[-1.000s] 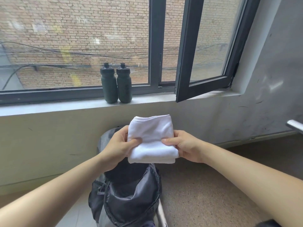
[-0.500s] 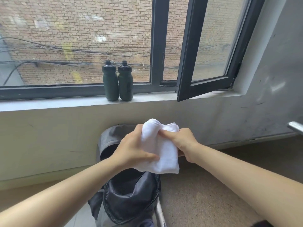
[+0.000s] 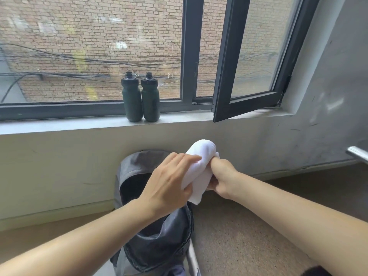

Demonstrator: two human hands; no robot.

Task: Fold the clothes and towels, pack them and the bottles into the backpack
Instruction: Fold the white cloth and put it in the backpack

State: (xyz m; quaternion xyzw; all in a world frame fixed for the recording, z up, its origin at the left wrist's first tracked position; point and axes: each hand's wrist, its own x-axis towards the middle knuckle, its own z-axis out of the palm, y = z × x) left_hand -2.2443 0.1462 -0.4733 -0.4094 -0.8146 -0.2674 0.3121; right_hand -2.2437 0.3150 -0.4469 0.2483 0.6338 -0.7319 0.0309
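Two hands hold a white towel (image 3: 201,156) up in the air, just above the open backpack (image 3: 135,164). The towel is bunched into a thick roll that tilts up and to the right.

The left hand (image 3: 169,182) lies over the left side of the towel. Its fingers (image 3: 187,158) are laid long across the top and its thumb sits at the lower edge, so it pinches the towel between them. The right hand (image 3: 221,178) is on the other side. Its fingers are curled tight round the towel, and it grips it from the right.

The backpack is grey and stands on the floor (image 3: 249,236) against the wall (image 3: 59,166). Its top is wide open and the inside looks dark. I cannot tell what is in it.

Two dark bottles (image 3: 131,98) stand up straight on the sill (image 3: 69,125), well above the backpack. They touch side by side. Both have their caps on.

Behind them is a window (image 3: 251,56). Its right part swings open into the room. Outside are a brick wall and some black wires. A shiny metal bar (image 3: 358,153) pokes in at the right edge.
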